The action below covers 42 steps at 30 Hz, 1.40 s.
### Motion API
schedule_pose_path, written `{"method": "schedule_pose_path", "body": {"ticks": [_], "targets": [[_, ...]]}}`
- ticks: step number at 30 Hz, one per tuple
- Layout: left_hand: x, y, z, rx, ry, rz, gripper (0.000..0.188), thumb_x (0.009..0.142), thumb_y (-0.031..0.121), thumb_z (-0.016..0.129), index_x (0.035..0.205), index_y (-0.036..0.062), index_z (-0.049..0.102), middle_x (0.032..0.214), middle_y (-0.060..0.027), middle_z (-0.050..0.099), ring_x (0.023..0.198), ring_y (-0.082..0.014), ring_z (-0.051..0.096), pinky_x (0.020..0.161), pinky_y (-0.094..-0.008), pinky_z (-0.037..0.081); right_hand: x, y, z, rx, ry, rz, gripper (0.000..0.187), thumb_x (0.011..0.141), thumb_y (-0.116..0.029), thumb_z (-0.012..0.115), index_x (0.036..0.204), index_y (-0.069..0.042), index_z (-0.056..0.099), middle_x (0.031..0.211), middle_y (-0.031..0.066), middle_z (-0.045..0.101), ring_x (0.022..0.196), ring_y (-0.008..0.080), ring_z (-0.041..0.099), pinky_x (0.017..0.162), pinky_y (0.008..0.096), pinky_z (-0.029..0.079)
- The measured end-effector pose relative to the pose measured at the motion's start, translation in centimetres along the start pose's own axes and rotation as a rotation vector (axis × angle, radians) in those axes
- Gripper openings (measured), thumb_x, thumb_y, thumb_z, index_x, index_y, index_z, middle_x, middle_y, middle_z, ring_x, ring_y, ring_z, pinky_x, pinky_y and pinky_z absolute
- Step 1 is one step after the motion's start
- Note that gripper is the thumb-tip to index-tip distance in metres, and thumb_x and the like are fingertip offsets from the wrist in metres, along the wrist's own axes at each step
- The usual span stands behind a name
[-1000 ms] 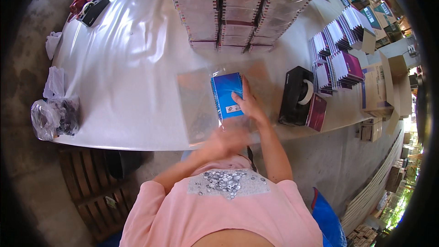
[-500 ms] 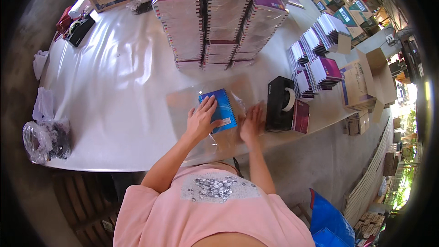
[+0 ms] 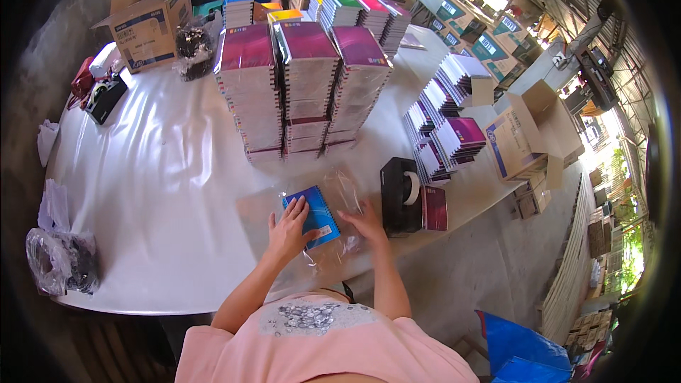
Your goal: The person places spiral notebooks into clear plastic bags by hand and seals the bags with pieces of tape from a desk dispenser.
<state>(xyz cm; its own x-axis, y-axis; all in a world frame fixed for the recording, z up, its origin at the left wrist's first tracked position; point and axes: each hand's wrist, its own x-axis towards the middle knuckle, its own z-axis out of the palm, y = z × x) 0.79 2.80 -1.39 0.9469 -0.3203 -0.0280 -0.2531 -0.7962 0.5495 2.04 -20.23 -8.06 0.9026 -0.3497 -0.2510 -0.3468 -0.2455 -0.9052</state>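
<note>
Both hands, left hand [image 3: 289,228] and right hand [image 3: 367,222], flat on blue notebook [image 3: 314,215].

Both forearms reach forward from the lower edge, elbows bent, converging. The left hand [image 3: 289,228] lies palm down, fingers spread flat. Just beside it, the right hand [image 3: 367,221] rests palm down too, fingers loosely extended, pointing toward the left hand.

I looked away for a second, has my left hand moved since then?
Yes. The left hand has come forward onto the blue notebook, toward the black tape dispenser.
</note>
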Motion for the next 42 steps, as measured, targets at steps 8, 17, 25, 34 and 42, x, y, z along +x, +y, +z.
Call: {"method": "schedule_pose_path", "body": {"ticks": [8, 17, 25, 34, 42], "targets": [[0.7, 3.1, -1.0, 0.016, -0.056, -0.069, 0.064, 0.076, 0.031, 0.068, 0.134, 0.0286, 0.041, 0.135, -0.0049, 0.040, 0.131, -0.0319, 0.032, 0.089, -0.0756, 0.025, -5.5, -8.5, 3.1, -0.540, -0.554, -0.199, 0.031, 0.079, -0.012, 0.064, 0.108, -0.002, 0.061, 0.105, 0.0157, 0.063, 0.094, 0.0258, 0.062, 0.083, 0.0361, 0.048], [1.9, 2.9, -0.4, 0.099, -0.128, -0.038, 0.053, 0.077, 0.016, 0.064, 0.126, 0.0324, 0.049, 0.121, -0.0134, 0.043, 0.126, -0.0413, 0.032, 0.085, -0.0790, 0.025, -7.6, -6.3, 2.8, -0.623, -0.403, -0.603, 0.033, 0.078, -0.008, 0.056, 0.111, -0.003, 0.050, 0.094, 0.0200, 0.060, 0.087, 0.0361, 0.059, 0.075, 0.0472, 0.047], [1.5, 4.1, -0.5, 0.053, -0.076, -0.054, 0.058, 0.075, 0.006, 0.062, 0.130, 0.0132, 0.045, 0.118, -0.0106, 0.049, 0.127, -0.0336, 0.036, 0.088, -0.0727, 0.031, -7.2, -5.9, 1.2, -0.321, -0.565, -0.416, 0.026, 0.080, -0.011, 0.064, 0.099, -0.006, 0.046, 0.078, 0.0126, 0.057, 0.069, 0.0268, 0.057, 0.063, 0.0370, 0.047], [0.8, 2.0, 0.4, -0.107, -0.025, 0.035, 0.067, 0.068, 0.000, 0.068, 0.130, 0.0062, 0.044, 0.122, -0.0091, 0.048, 0.127, -0.0347, 0.037, 0.092, -0.0540, 0.042, 4.7, -7.4, 3.9, 0.496, -0.481, -0.017, 0.042, 0.079, -0.010, 0.068, 0.117, -0.007, 0.052, 0.093, 0.0048, 0.063, 0.077, 0.0138, 0.058, 0.069, 0.0286, 0.048], [1.1, 2.4, 0.6, -0.047, -0.038, 0.043, 0.070, 0.068, 0.006, 0.071, 0.131, 0.0069, 0.042, 0.121, -0.0095, 0.048, 0.125, -0.0296, 0.039, 0.098, -0.0484, 0.038, 11.5, -16.2, 5.6, 0.206, -0.749, -0.349, 0.024, 0.080, -0.002, 0.064, 0.103, -0.007, 0.061, 0.092, -0.0001, 0.062, 0.075, 0.0079, 0.055, 0.065, 0.0224, 0.047]]}}
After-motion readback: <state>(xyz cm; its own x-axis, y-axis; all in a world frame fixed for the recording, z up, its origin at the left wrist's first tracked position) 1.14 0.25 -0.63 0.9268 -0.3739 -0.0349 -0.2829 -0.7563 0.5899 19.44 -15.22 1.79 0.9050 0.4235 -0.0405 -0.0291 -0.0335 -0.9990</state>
